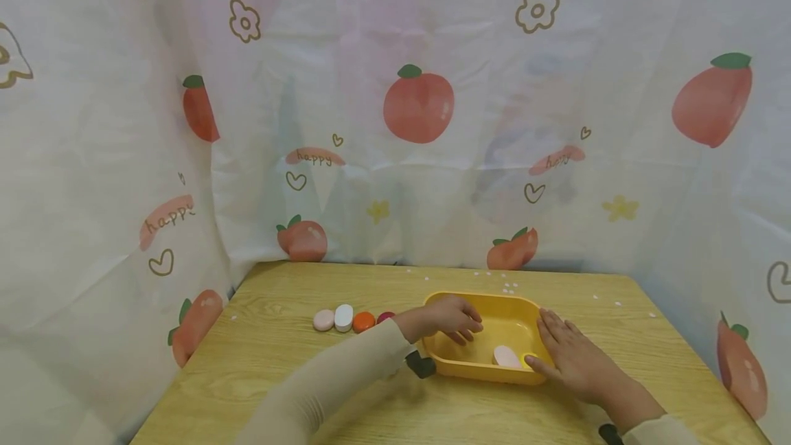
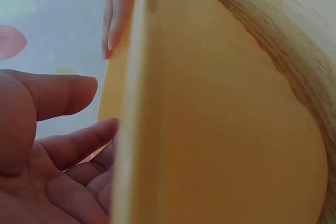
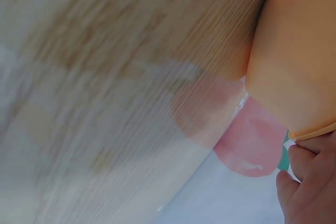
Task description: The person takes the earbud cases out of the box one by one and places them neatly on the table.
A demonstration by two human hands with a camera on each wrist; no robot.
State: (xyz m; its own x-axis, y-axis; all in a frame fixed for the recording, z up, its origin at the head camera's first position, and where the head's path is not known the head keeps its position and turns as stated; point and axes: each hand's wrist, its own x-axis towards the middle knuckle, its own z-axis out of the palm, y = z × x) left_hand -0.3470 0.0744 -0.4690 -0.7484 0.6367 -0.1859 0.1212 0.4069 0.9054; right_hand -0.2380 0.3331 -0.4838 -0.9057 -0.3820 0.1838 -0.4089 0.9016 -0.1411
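A yellow plastic tray [image 1: 478, 371] sits on the table, with a pale pink oval piece [image 1: 507, 356] and a small yellow piece [image 1: 529, 360] at its near right corner. My left hand [image 1: 454, 318] reaches over the tray's left rim. Its fingers [image 2: 79, 142] are loosely bent, with nothing visible in them. Against the right rim lies my right hand [image 1: 581, 362], fingers extended along it and thumb over the near corner beside the yellow piece.
Left of the tray stands a row of small rounded pieces: pale pink [image 1: 324, 320], white [image 1: 343, 318], orange [image 1: 363, 322] and dark red [image 1: 386, 316], the last partly behind the left wrist. Tiny white bits dot the wooden table [image 1: 278, 294]. A printed curtain [image 1: 346, 225] encloses the back and sides.
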